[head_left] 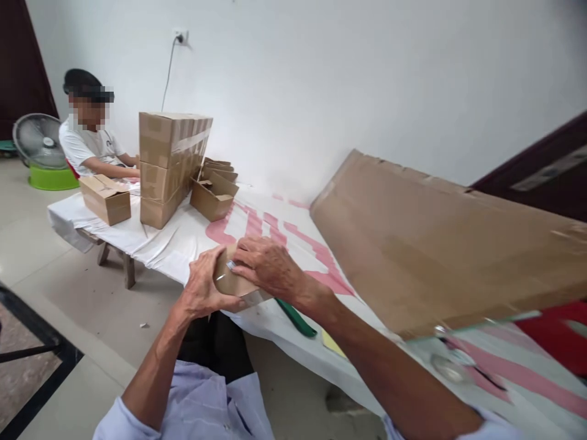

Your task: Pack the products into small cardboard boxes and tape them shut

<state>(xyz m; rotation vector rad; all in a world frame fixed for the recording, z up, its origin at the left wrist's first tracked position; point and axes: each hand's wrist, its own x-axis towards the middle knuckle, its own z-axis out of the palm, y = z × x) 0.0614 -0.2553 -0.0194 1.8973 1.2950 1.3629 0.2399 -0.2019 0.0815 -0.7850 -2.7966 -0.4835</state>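
A small brown cardboard box (233,282) is held over the front edge of the cloth-covered table. My left hand (205,286) wraps around its left end, thumb along the near side. On the top of the box lies my right hand (270,266), fingers curled and pressed against it. A small pale, shiny spot shows at the right fingers; I cannot tell what it is. Beneath my right wrist, a green handle-like object (299,319) lies on the table, partly hidden by the arm.
Stacked taped boxes (160,165) stand at the table's far left. Beside them are an open box (213,198) and a separate box (106,198). A large cardboard sheet (440,244) leans on the right, near a tape dispenser (452,366). Another person (94,137) sits behind the stack.
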